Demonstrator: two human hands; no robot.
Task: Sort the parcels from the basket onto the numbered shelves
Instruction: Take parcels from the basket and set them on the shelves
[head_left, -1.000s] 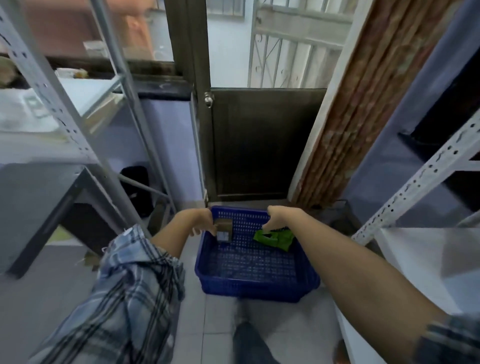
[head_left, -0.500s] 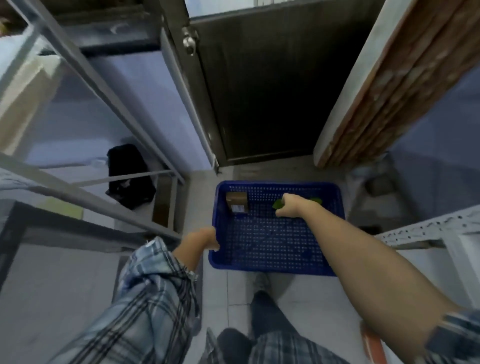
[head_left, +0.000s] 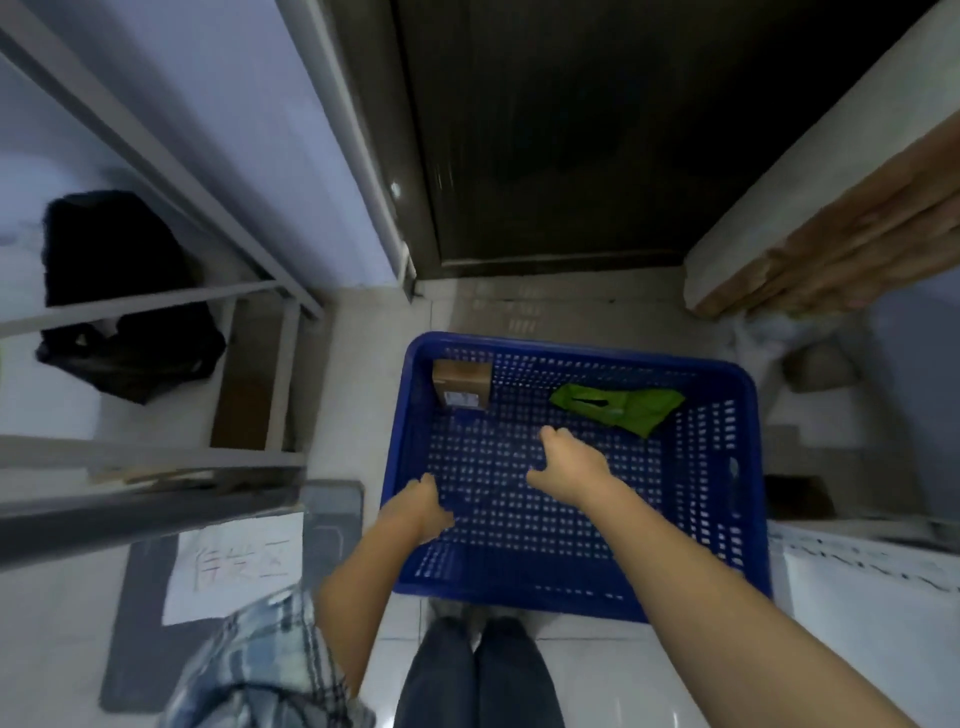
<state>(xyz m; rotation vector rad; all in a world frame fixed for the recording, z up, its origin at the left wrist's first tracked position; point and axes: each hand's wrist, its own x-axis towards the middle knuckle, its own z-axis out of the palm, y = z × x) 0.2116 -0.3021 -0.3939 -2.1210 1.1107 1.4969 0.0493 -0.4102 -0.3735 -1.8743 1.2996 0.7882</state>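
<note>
A blue perforated basket (head_left: 737, 467) stands on the tiled floor in front of me. A small brown cardboard parcel (head_left: 462, 382) with a label sits in its far left corner. A green plastic-bag parcel (head_left: 621, 408) lies at its far right. My left hand (head_left: 423, 506) hangs just inside the basket's left wall, fingers loosely curled, holding nothing. My right hand (head_left: 569, 465) hovers over the middle of the basket floor with fingers pointing down. It is empty and a short way in front of the green parcel.
A grey metal shelf frame (head_left: 156, 306) runs along the left, with a black bag (head_left: 119, 296) behind it. A handwritten paper sign (head_left: 239, 561) lies on a dark mat by my left arm. A dark door (head_left: 545, 130) is ahead, a white shelf (head_left: 857, 582) at right.
My view has tipped down onto the basket. My right hand has drawn back from the green parcel to the basket's middle. My left hand has shifted from the left rim to just inside it.
</note>
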